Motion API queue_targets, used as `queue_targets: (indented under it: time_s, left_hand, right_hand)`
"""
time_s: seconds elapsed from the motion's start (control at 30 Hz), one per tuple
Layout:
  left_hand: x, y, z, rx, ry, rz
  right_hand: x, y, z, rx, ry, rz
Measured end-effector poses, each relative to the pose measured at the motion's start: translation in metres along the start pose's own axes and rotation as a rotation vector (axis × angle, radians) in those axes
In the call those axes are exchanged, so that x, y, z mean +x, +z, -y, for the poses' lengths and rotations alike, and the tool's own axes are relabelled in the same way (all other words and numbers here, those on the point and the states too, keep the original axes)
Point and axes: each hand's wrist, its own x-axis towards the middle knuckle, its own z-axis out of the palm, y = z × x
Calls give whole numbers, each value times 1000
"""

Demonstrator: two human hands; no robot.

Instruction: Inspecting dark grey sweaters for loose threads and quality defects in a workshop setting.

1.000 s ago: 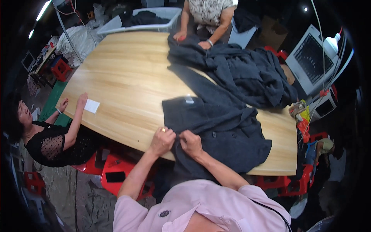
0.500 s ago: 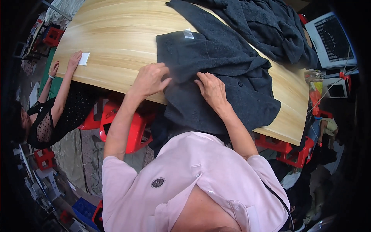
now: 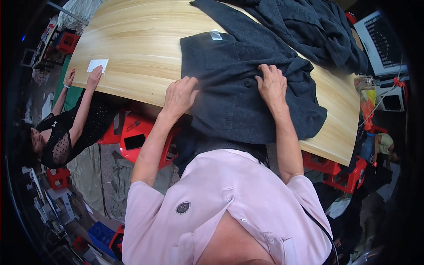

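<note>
Both hands on dark grey garment (image 3: 247,84), left hand (image 3: 180,95) fingers pinching its edge, right hand (image 3: 272,84) fingers curled gripping fabric

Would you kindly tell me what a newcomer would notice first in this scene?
Most striking is the dark grey knitted garment spread over the near edge of the pale wooden table, gripped by the left hand and right hand. At the table's left end, another person's hand rests by a white paper slip.
</note>
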Motion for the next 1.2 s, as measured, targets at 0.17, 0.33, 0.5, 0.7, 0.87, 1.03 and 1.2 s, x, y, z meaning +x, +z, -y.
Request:
queue_targets:
  time_s: [0.17, 0.33, 0.5, 0.7, 0.87, 1.03, 1.2]
  left_hand:
    - [-11, 7, -4, -94, -93, -107]
    - [-10, 0, -13, -43, -103, -234]
    - [-3, 0, -8, 192, -57, -231]
    - [26, -32, -1, 234, 1, -48]
    - [48, -26, -52, -16, -153, 12]
    - [-15, 2, -44, 23, -335, -2]
    - [-12, -12, -26, -81, -232, -45]
  right_hand:
    - [-1, -4, -44, -27, -82, 61]
    - [6, -20, -59, -109, -369, -8]
    - [5, -74, -52, -36, -393, -188]
    - [-28, -35, -71, 39, -308, 87]
    - [-61, -18, -53, 243, -116, -278]
    - [-89, -32, -60, 54, 5, -200]
    - [-90, -36, -83, 128, -169, -123]
